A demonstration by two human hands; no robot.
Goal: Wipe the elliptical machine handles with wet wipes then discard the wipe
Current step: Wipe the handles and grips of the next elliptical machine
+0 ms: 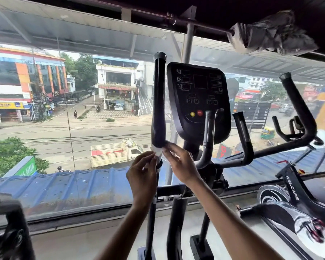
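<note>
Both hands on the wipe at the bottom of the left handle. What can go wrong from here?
1. The wipe is only pinched between the left hand and right hand, so it could slip and drop.
2. It is bunched small against the left handle, so parts of the grip may get missed.

Two hands (142,171), one white wipe (157,151), one console (198,98), two tall handles (159,102), one exercise bike (298,209).
</note>
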